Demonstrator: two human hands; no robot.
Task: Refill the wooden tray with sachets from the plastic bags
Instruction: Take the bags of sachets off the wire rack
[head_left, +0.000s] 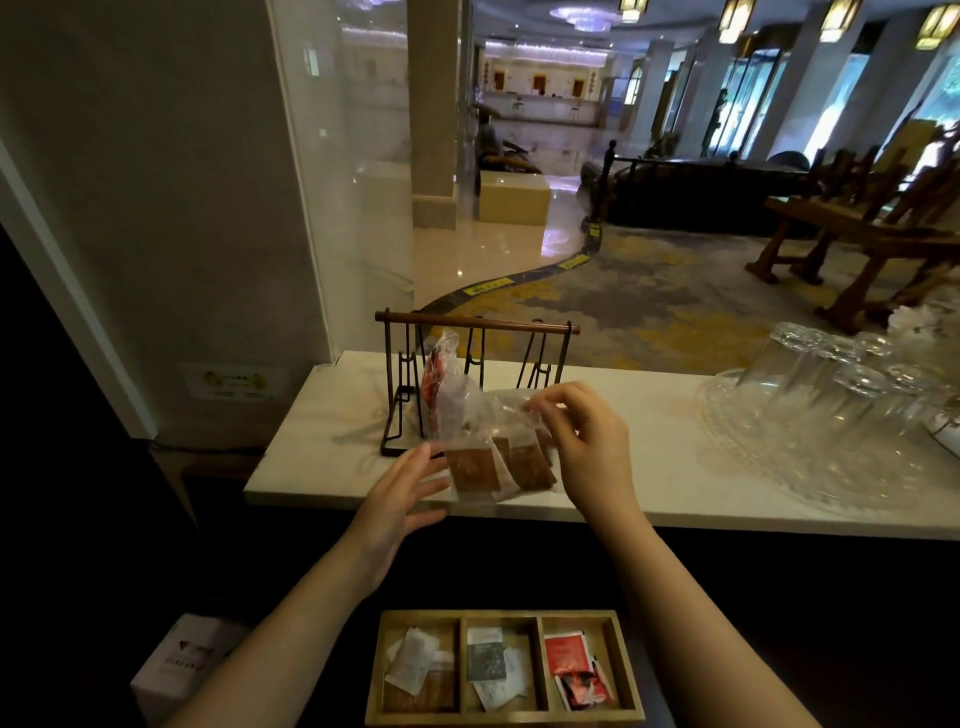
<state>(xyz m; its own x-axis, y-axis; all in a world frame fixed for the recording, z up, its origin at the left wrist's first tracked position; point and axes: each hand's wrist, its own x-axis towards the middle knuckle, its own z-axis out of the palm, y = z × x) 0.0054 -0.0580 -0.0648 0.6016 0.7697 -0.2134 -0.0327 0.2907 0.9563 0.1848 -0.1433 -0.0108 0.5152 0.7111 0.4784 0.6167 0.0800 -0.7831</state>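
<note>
A clear plastic bag (485, 415) of brown sachets (474, 470) rests on the white counter (649, 467). My right hand (587, 441) pinches the bag's top edge. To the bag's left, my left hand (400, 499) is spread with fingers apart, at the bag's lower corner. A second bag with red sachets (436, 371) leans against the wire rack behind. The wooden tray (460, 665) lies low and near me, with three compartments: white sachets on the left, grey and white in the middle, red sachets (574, 667) on the right.
A black wire rack (475, 374) with a wooden bar stands on the counter behind the bags. Upturned glasses (831, 395) on a clear glass dish fill the counter's right side. A white box (182, 660) sits low at the left. A glass pane and lobby lie beyond.
</note>
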